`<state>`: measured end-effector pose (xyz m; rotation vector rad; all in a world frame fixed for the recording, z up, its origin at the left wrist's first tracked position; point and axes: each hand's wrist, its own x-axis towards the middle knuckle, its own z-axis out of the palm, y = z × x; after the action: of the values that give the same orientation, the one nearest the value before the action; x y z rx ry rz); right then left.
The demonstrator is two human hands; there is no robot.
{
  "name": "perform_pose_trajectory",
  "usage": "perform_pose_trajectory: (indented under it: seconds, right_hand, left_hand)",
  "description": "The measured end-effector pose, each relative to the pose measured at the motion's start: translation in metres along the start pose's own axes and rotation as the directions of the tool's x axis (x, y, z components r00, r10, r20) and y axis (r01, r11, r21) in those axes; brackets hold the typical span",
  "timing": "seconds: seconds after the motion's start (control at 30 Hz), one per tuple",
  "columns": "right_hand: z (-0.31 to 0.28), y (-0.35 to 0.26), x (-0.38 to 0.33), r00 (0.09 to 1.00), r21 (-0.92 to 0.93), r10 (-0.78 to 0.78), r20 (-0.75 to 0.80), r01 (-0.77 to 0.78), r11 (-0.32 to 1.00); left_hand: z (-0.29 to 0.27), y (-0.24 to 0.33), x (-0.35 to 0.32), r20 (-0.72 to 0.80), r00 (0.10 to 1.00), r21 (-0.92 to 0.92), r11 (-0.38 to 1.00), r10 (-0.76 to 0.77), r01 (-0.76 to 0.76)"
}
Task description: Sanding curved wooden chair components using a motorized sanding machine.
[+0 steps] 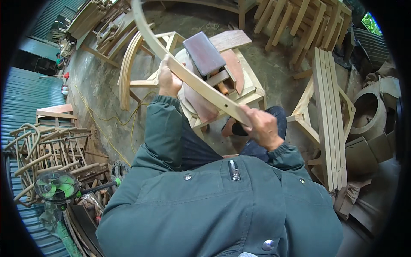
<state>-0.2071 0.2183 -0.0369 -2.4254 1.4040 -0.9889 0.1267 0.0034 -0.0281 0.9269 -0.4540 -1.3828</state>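
Observation:
A long, curved wooden strip (205, 91) is held in both my hands, slanting from the upper left down to the right. My left hand (170, 82) is closed around its middle stretch. Near the lower end, which has a small dark hole beside it, my right hand (262, 127) grips the wood. Just beyond the strip, a block with a flat greyish top (204, 53) sits on a low wooden stand (248, 70). Under the block a wooden piece and an orange part show. The strip hides part of the stand.
Curved strips (129, 70) rest on a frame at left. Straight slats (329, 115) lie across a trestle at right. Chair frames (51, 150) and a fan (57, 187) stand at lower left. A yellow cord (92, 112) crosses the floor. A person (59, 60) is far left.

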Motion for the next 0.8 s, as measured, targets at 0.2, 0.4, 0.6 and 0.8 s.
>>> perform_pose_trajectory:
  seconds: [0.2, 0.4, 0.6, 0.8]
  right_hand:
    - [-0.056, -0.015, -0.007, 0.979, -0.088, -0.026, -0.201, 0.009, 0.996]
    - [-0.059, -0.013, -0.049, 0.938, 0.349, 0.322, -0.128, -0.261, 0.9]
    - [-0.065, -0.029, -0.054, 0.88, 0.341, 0.312, -0.357, -0.188, 0.921]
    - [-0.079, -0.037, -0.05, 0.887, 0.059, 0.051, -0.458, -0.027, 0.998]
  left_hand:
    - [0.018, 0.02, -0.067, -0.116, 0.993, -0.327, 0.944, -0.002, -0.037]
    - [0.016, 0.04, -0.081, 0.136, 0.969, -0.359, 0.922, 0.208, -0.148]
    - [0.02, 0.058, -0.083, -0.016, 0.961, -0.277, 0.922, 0.277, -0.27]
    - [0.01, 0.062, -0.085, 0.082, 0.981, -0.582, 0.808, 0.178, -0.098]
